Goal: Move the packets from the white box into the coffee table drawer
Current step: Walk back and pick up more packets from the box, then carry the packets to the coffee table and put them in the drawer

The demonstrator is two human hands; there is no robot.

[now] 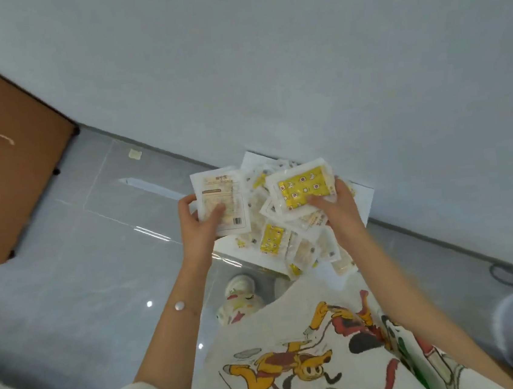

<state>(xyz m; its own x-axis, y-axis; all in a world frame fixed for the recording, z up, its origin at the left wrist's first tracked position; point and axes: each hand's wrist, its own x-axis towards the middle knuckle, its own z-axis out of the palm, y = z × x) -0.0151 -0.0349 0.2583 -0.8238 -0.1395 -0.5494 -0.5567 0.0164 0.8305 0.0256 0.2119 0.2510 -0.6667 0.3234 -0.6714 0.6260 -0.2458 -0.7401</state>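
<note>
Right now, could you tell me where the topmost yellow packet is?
Head view, right of centre: the right hand holds the topmost yellow packet over the white box, beside the pale packet in the left hand.

Bright, soft blur; glare spots on floor point(67, 277).

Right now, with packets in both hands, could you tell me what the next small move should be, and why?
Probably lift both hands clear of the white box and carry them to the drawer, not in view: the left hand grips a barcoded packet, the right hand a yellow packet.
</note>
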